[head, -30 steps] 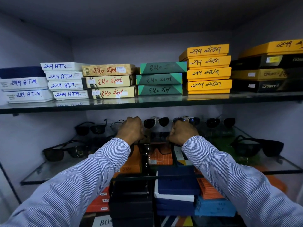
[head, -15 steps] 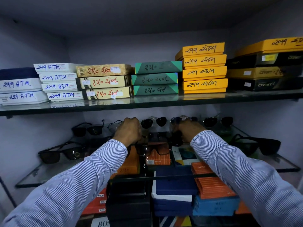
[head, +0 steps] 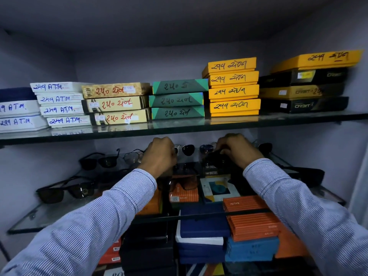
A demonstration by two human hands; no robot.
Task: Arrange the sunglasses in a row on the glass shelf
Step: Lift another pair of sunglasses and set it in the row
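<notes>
Several sunglasses stand on the lower glass shelf point(head: 59, 224). My right hand point(head: 238, 149) is closed on a dark pair of sunglasses point(head: 216, 159), held just in front of the back row. My left hand point(head: 159, 154) has its fingers curled at the left lens of a metal-framed pair point(head: 185, 150) in that back row. A black pair point(head: 99, 161) and a thin clear-lens pair point(head: 132, 156) stand at the back left. A large black pair point(head: 65, 191) sits front left, another black pair point(head: 306, 174) front right, and a brown-tinted pair point(head: 184, 182) lies mid-front.
The upper glass shelf point(head: 179, 129) hangs close above my hands and carries stacks of labelled boxes point(head: 233, 90). Below the lower shelf, orange, blue and black boxes point(head: 249, 222) are piled. Side walls close in on the left and right.
My right hand reached into the back row and now holds a dark pair drawn slightly forward and left. My left hand has stayed at the metal-framed pair.
</notes>
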